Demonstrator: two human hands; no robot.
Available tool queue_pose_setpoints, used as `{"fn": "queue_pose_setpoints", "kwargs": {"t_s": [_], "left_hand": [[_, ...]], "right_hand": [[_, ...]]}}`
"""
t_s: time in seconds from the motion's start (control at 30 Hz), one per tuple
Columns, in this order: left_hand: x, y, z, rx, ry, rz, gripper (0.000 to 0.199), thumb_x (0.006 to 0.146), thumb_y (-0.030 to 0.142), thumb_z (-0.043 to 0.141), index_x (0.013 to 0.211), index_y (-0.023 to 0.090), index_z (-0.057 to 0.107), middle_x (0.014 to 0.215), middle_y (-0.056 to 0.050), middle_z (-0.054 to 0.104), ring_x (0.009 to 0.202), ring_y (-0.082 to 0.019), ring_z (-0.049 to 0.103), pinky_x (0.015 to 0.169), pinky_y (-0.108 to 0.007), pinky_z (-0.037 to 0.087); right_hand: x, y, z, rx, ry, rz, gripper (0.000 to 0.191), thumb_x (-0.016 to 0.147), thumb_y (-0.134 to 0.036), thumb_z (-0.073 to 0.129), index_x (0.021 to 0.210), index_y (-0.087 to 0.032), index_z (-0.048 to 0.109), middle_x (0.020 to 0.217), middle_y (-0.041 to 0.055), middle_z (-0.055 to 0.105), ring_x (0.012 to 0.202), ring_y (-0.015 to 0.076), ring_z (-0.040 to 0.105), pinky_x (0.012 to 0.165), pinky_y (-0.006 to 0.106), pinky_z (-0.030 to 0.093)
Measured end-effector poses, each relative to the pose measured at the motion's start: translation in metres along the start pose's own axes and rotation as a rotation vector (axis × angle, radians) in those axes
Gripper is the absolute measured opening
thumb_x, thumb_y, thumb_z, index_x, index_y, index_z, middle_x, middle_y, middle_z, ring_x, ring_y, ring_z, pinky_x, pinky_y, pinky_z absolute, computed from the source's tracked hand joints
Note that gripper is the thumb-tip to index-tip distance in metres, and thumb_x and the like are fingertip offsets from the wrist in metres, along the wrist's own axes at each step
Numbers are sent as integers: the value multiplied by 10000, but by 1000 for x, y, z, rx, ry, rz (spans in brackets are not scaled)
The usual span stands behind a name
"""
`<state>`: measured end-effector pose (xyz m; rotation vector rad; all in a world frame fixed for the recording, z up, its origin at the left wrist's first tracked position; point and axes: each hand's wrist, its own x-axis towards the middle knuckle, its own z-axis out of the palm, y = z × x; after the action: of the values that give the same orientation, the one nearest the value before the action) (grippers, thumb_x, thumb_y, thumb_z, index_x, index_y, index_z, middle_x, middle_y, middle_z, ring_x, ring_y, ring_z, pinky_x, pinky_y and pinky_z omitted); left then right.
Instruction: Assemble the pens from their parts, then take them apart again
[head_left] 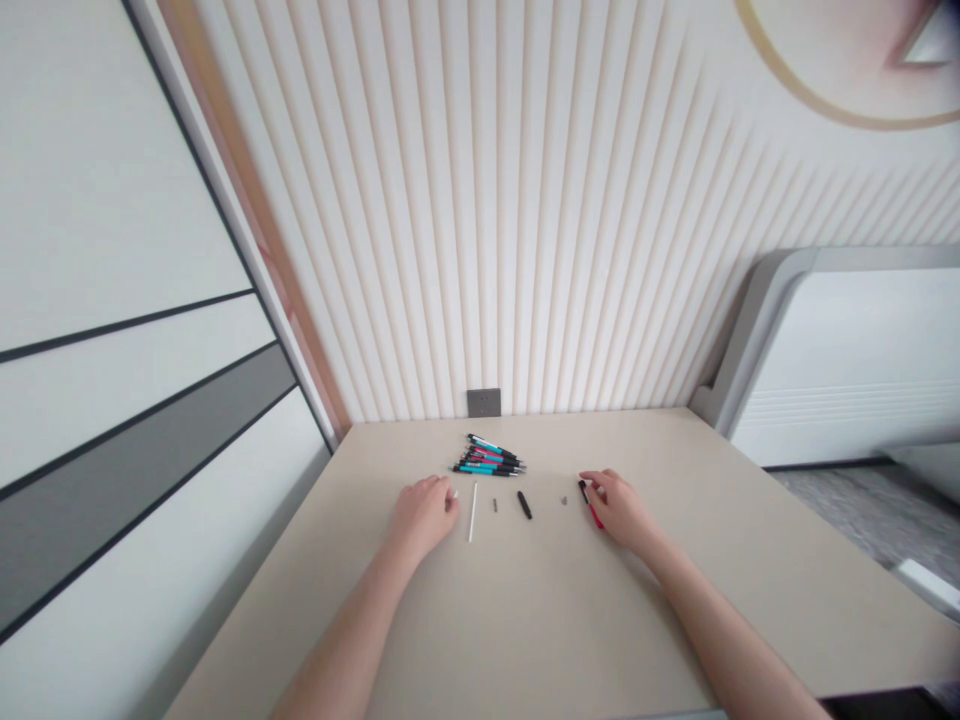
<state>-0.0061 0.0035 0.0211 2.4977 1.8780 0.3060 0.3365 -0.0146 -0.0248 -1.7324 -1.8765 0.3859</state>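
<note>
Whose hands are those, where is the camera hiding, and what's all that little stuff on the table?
There's no robot here. These are a person's bare hands, and there is just one picture, from a camera worn on that person's head, looking forward and down.

The right hand is at a red and black pen part; I can't tell whether it is gripped. The left hand rests beside a thin white stick. Something small and pale shows at its fingers, too tiny to name.

Between the hands are also a black piece and two tiny bits, one thin and one stubby. Farther back on the table is a bunch of pens, mostly blue and black with some pinkish red.
</note>
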Motion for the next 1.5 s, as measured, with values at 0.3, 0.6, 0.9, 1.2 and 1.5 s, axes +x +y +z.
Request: {"fn": "queue_pose_setpoints", "kwargs": {"t_s": [0.3, 0.6, 0.9, 1.2, 1.5], "left_hand": [[0, 1, 0, -83, 27, 32, 204, 879, 271, 532, 1050, 201, 618, 993, -93, 663, 909, -251, 624, 771, -324, 408], [4, 1, 7, -175, -34, 142, 175, 889, 163, 502, 873, 200, 672, 932, -61, 649, 868, -202, 621, 787, -285, 426], [4, -5, 5, -205, -56, 57, 73, 832, 186, 591, 834, 180, 664, 861, -56, 681, 815, -204, 633, 762, -290, 443], [15, -14, 10, -219, 165, 190, 221, 945, 244, 478, 1064, 177, 652, 1039, -88, 653, 995, -226, 593, 895, -349, 440], [33, -22, 31, -180, 169, 216, 330, 891, 40, 492, 1122, 198, 668, 1078, -81, 649, 984, -213, 590, 883, -351, 446]], "right_hand": [[-1, -1, 0, -40, -20, -9, 336, 906, -273, 414, 1116, -175, 656, 989, 86, 633, 825, 188, 629, 799, 295, 435], [-2, -2, 0, -32, -24, -20, 343, 910, -293, 410, 1120, -175, 653, 989, 81, 618, 805, 178, 622, 792, 291, 433], [-2, -3, -1, -32, -26, -15, 341, 910, -295, 412, 1124, -175, 650, 993, 82, 614, 776, 175, 617, 779, 297, 431], [-2, -4, -2, -25, -13, -9, 358, 899, -301, 432, 1172, -179, 629, 1018, 88, 616, 840, 186, 627, 795, 293, 434], [-1, -5, -3, -40, -12, 8, 341, 879, -281, 467, 1172, -193, 618, 1034, 82, 632, 872, 195, 627, 834, 295, 432]]}}
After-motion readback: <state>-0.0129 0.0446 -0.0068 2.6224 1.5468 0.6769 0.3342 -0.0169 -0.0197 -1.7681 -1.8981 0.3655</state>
